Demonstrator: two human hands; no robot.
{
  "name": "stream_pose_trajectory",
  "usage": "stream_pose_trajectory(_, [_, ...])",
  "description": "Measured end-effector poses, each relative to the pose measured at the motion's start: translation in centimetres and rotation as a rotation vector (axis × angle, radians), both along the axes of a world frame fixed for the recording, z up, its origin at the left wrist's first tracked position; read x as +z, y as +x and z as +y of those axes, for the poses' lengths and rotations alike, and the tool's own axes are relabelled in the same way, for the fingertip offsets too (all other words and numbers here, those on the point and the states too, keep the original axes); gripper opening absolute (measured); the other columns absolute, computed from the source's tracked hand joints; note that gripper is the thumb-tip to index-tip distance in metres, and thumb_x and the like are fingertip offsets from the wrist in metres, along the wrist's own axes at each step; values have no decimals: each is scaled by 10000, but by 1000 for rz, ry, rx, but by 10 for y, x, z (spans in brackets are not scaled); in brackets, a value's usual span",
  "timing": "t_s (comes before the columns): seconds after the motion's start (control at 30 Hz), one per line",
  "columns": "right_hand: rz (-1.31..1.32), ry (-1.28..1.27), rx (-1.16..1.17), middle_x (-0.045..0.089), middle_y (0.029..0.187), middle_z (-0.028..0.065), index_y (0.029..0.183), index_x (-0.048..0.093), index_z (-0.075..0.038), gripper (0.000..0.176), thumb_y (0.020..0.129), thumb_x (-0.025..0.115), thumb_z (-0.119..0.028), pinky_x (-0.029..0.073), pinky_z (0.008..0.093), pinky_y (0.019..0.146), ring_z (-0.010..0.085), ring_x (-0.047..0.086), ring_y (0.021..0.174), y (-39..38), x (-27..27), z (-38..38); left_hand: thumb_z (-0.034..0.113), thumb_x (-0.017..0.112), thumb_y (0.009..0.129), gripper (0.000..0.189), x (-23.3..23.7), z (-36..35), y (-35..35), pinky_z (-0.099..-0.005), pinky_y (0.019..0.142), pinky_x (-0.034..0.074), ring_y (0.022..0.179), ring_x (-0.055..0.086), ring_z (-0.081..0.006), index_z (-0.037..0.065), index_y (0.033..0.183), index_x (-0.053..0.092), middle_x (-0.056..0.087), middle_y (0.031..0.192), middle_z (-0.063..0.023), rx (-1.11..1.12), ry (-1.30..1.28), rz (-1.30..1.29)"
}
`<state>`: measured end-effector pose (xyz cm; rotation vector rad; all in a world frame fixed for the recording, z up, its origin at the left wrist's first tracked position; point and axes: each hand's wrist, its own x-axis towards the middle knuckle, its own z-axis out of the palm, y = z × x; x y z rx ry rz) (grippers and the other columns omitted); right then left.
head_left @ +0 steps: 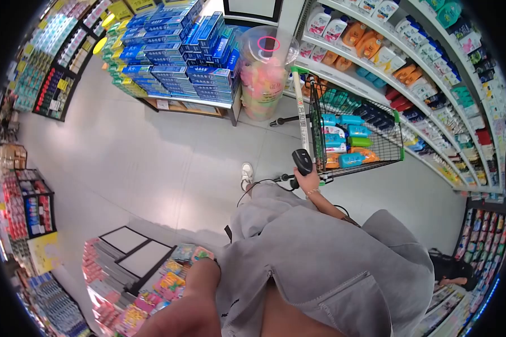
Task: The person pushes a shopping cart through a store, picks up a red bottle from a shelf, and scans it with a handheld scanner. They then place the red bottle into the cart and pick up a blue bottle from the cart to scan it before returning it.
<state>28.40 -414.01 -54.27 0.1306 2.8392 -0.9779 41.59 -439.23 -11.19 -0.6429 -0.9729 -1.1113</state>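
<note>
My right hand (307, 182), with a bracelet at its wrist, grips a black barcode scanner (302, 160) close to the near end of the cart's handle bar (299, 109). A dark cable runs near this hand. Just beyond it stands a wire shopping cart (400, 132) with green corner pieces. Several bottles lie in the cart, including a light-blue bottle (351, 160), a green bottle (361, 142) and orange ones. My left arm (201, 289) reaches out of the frame at the bottom left; its hand is not visible.
Shelves of bottles (371, 48) line the right side. Blue boxes (171, 50) are stacked on a display table, beside a large clear cup-shaped container (261, 84). Colourful packets (171, 281) lie at lower left. Another person (452, 269) is at the right edge.
</note>
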Motion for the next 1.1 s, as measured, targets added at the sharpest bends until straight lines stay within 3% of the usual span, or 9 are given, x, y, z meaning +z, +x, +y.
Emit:
stream_pose_trajectory(0.23, [37, 39, 40, 641, 771, 124, 957, 565, -85, 468, 634, 758, -364, 505, 439, 598, 359, 632, 686, -6, 12, -9, -20, 632, 763, 394, 15, -40, -105, -295, 852, 418, 1071, 478, -170, 76, 1132, 532, 539, 1126, -8, -327, -36, -67])
stream_pose_trajectory(0.3, [117, 208, 215, 619, 759, 101, 1017, 538, -80, 552, 605, 779, -355, 492, 451, 571, 359, 614, 641, -2, 0, -7, -34, 642, 746, 410, 15, -47, -132, -292, 859, 415, 1065, 481, -171, 75, 1126, 533, 539, 1115, -11, -449, -52, -105])
stream_pose_trajectory(0.37, [63, 212, 181, 591, 834, 92, 1010, 551, -83, 462, 665, 736, -329, 480, 453, 555, 347, 600, 610, -5, 5, -8, -19, 636, 751, 384, 14, -50, -159, -296, 867, 413, 1045, 491, -175, 74, 1111, 540, 542, 1094, -18, -497, -74, -127])
stream_pose_trajectory(0.43, [31, 254, 172, 524, 986, 83, 859, 622, -72, 172, 735, 644, -188, 511, 406, 571, 284, 615, 630, -4, -2, -7, -20, 631, 751, 369, 14, -48, -182, -301, 870, 412, 1036, 494, -177, 76, 1096, 545, 544, 1079, -16, -563, -20, -84])
stream_pose_trajectory(0.5, [-75, 246, 105, 515, 996, 94, 844, 610, -64, 104, 766, 573, -122, 508, 401, 570, 292, 613, 655, -3, -1, -9, -20, 627, 750, 354, 16, -45, -199, -305, 872, 411, 1027, 497, -180, 78, 1081, 550, 547, 1064, -13, -608, 43, -41])
stream_pose_trajectory(0.63, [-47, 340, 179, 494, 1017, 87, 823, 614, -73, 134, 709, 611, -143, 509, 397, 594, 276, 603, 681, -1, -5, -8, -17, 625, 752, 306, 17, -47, -229, -300, 816, 402, 1000, 494, -171, 87, 1032, 556, 547, 1024, -1, -782, 87, -44])
stream_pose_trajectory(0.73, [-150, 311, 189, 466, 1012, 75, 835, 624, -128, 322, 532, 725, -171, 503, 387, 682, 275, 582, 810, -5, 9, -12, -10, 625, 750, 290, 14, -50, -253, -285, 765, 385, 959, 486, -159, 96, 1011, 558, 540, 989, 6, -956, 83, -126])
stream_pose_trajectory(1.0, [-165, 230, 106, 483, 1093, 98, 974, 628, -112, 454, 550, 746, -223, 467, 390, 808, 298, 552, 926, -15, 21, -23, -26, 611, 721, 295, 4, -39, -327, -261, 674, 352, 882, 464, -146, 98, 981, 549, 506, 933, 10, -1349, 195, 11])
stream_pose_trajectory(1.1, [57, 59, -33, 486, 1158, 119, 1058, 611, -106, 521, 580, 750, -262, 438, 406, 845, 320, 531, 952, -43, 33, -46, -23, 611, 721, 263, 4, -44, -357, -252, 649, 343, 870, 457, -138, 88, 950, 544, 487, 912, 2, -1448, 223, 40])
